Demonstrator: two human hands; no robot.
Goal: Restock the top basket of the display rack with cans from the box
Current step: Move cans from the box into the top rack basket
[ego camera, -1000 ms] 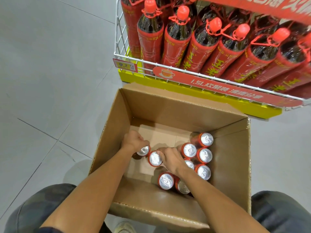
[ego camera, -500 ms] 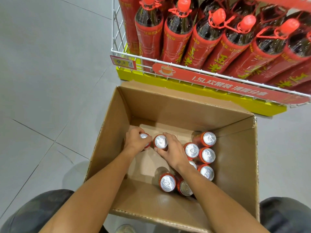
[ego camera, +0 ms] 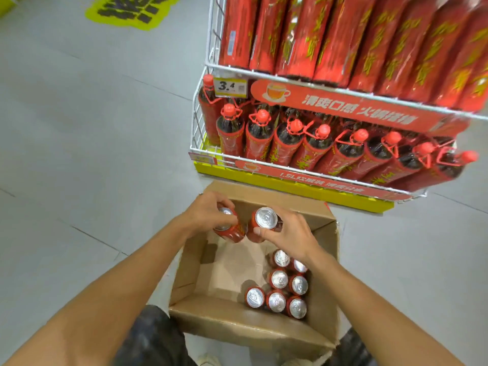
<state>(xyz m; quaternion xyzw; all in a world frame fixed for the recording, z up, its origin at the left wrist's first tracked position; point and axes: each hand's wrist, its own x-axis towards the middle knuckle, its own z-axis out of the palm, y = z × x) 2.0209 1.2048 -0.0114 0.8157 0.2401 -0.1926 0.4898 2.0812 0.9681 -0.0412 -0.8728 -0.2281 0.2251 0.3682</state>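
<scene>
The left hand (ego camera: 208,210) curls over the top of one red can (ego camera: 229,231), fingers wrapped round its rim and side, and holds it above the far left corner of the box (ego camera: 237,323). The right hand (ego camera: 293,233) grips a second can (ego camera: 265,217) from the side, thumb in front and fingers behind, its silver lid showing. The two held cans touch or nearly touch, both tilted a little and clear of the box floor. Seven more cans (ego camera: 279,280) stand upright in a cluster at the right side of the box. Just beyond the box stands the wire rack (ego camera: 200,122): its lower basket holds bottles (ego camera: 287,138) with red caps, and the basket above holds tall red packs (ego camera: 298,35), with a price tag (ego camera: 230,87) on its front wire.
</scene>
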